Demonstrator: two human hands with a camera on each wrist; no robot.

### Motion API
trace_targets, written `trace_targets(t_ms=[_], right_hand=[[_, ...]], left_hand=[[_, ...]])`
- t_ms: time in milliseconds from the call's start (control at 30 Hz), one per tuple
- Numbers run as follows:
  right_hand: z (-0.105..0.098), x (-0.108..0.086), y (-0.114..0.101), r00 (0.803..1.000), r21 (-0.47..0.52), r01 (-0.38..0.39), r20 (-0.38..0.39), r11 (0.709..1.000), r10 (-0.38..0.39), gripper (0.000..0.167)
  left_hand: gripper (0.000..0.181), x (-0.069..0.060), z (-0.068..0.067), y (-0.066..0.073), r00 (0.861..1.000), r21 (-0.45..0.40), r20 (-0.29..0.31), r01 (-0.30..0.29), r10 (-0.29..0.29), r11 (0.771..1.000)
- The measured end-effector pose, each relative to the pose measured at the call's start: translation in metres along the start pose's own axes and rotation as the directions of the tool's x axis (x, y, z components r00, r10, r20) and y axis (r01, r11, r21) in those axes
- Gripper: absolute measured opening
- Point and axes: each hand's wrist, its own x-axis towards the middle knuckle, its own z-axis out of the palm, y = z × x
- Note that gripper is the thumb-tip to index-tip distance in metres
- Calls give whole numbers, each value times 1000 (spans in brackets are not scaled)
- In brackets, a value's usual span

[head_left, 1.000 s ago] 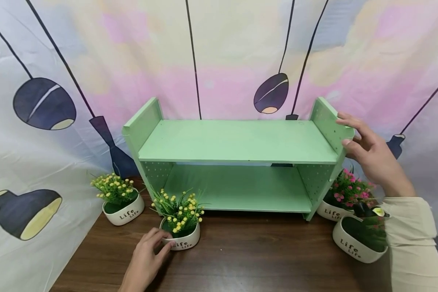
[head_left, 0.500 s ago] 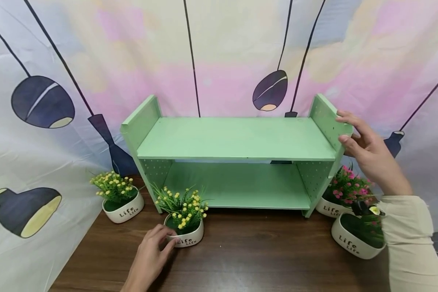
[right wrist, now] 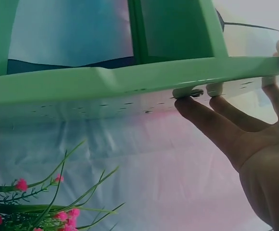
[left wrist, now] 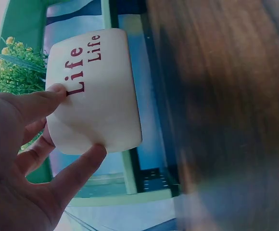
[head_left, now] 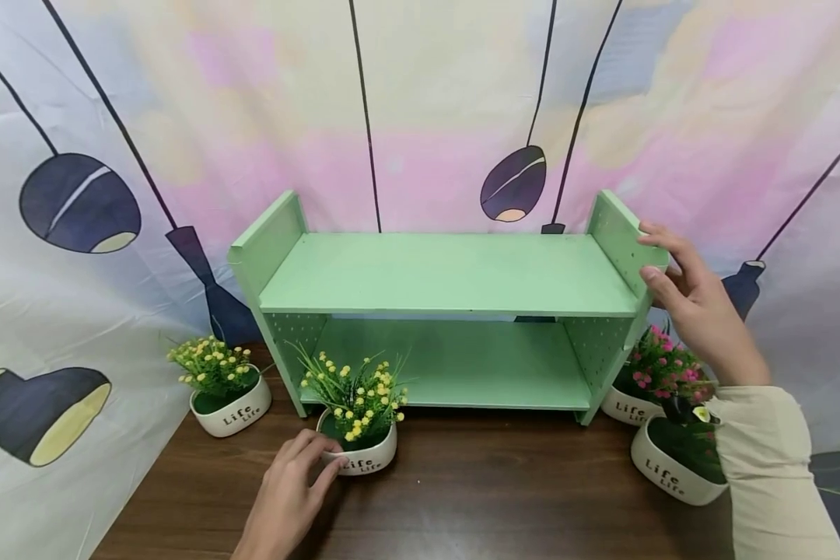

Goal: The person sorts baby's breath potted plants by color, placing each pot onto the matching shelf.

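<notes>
Your left hand (head_left: 287, 488) pinches the nearer yellow-flowered pot (head_left: 372, 460) at near left; I cannot tell whether its base touches the desk (head_left: 476, 498). Handling it looks under way, letting go not yet done. Three other pots (head_left: 672, 473) stand unheld, two at right, one far left. Your right hand (head_left: 703, 315) grips the right side of the green shelf (head_left: 434, 272), all four pots outside it

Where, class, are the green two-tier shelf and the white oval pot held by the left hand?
Green two-tier shelf (head_left: 441, 274): head view, upper board's top.
White oval pot (left wrist: 100, 94): left wrist view, lettered front wall.
</notes>
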Motion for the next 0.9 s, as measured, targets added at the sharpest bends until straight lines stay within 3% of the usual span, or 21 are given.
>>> trace_targets(t_ms=[133, 333, 500, 900], right_hand=[[1, -3, 1, 1000, -45, 10, -16, 999, -11, 52], [7, -4, 0, 998, -82, 18, -51, 996, -22, 50], [12, -4, -1, 996, -84, -10, -84, 996, 3, 50], [17, -4, 0, 990, -69, -19, -141, 997, 9, 49]], left_hand=[[26, 3, -8, 5, 1000, 9, 9, -9, 9, 1000], [27, 7, -19, 14, 996, -8, 77, 48, -47, 999], [21, 11, -24, 22, 991, -34, 96, 97, -94, 995], [19, 16, -44, 42, 998, -19, 31, 64, -63, 998]])
